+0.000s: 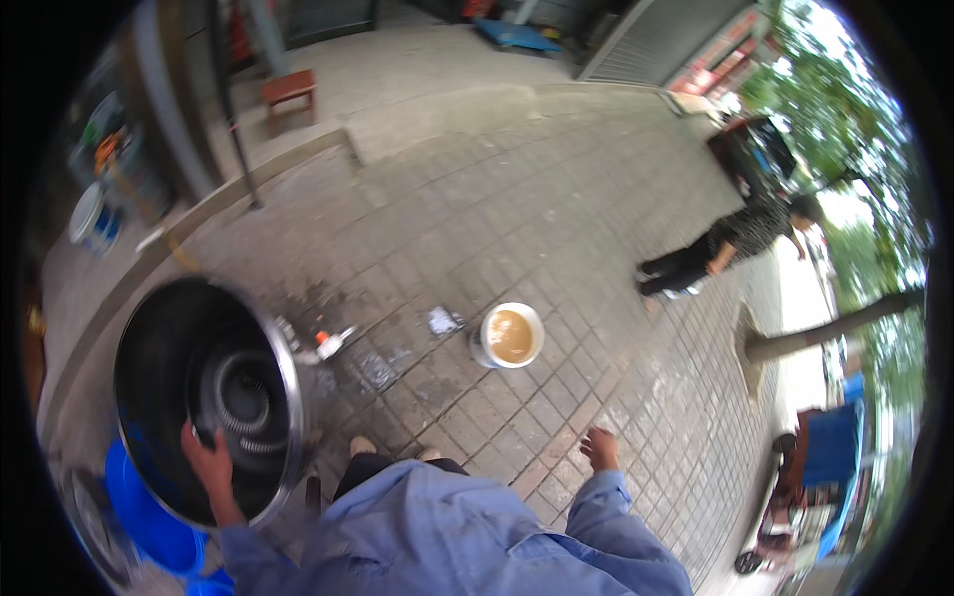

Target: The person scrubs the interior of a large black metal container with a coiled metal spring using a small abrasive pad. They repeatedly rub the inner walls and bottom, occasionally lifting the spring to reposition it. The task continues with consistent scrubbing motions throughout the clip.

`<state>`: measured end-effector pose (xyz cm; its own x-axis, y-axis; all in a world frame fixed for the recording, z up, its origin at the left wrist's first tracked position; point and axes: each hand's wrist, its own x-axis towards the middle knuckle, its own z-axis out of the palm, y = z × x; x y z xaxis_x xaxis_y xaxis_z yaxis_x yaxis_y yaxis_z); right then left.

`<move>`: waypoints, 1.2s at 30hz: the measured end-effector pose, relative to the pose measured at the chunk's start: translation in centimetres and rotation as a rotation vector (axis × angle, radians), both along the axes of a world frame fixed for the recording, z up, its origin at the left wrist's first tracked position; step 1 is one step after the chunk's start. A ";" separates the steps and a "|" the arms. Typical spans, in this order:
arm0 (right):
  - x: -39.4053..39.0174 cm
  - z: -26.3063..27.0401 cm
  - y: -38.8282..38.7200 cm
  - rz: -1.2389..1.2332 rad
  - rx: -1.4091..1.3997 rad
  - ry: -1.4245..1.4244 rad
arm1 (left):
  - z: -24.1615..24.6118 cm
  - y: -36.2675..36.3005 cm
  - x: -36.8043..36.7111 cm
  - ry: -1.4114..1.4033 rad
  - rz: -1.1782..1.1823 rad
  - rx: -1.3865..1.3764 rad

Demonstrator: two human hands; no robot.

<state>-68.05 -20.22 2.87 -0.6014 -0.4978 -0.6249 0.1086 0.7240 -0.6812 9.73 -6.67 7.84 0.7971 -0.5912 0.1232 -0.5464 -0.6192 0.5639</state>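
Observation:
A large metal drum (292, 387) stands at my left, its dark mouth facing up. Inside, a ring of coiled metal (237, 395) shows at the bottom, partly blurred. My left hand (211, 463) reaches over the near rim into the mouth, thumb and fingers apart. A small pale spot shows at its fingertips; blur hides whether it grips something. My right hand (601, 448) hangs over the paving at my right side, fingers loosely bent, with nothing seen in it. Ahead of my feet, a white bucket (538, 335) holds cloudy tan liquid (510, 337).
Blue plastic tubs (153, 514) sit beside the drum. A white-and-orange object (332, 343) lies on the paving (477, 201) by its rim. Further off are a red stool (289, 91), a pole (237, 149), a walking person (734, 242), a tree trunk (835, 324) and a blue-covered cart (827, 447).

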 end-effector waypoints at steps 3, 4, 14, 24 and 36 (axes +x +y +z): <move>4.5 1.7 -6.0 0.200 -0.044 0.211 | -2.8 2.3 2.0 -0.003 0.057 0.222; 5.5 2.5 -7.4 0.301 -0.054 0.313 | -3.3 2.5 2.1 -0.172 0.061 0.189; 2.9 0.4 -13.0 0.440 0.010 0.459 | 1.5 -4.9 -4.7 -0.165 -0.604 0.425; -7.3 -4.6 -7.7 0.263 0.369 0.314 | 2.1 -9.6 -9.9 0.251 -0.642 0.635; -7.2 -4.3 -2.6 0.295 0.505 0.533 | -1.9 -11.6 -5.5 0.284 -0.727 0.717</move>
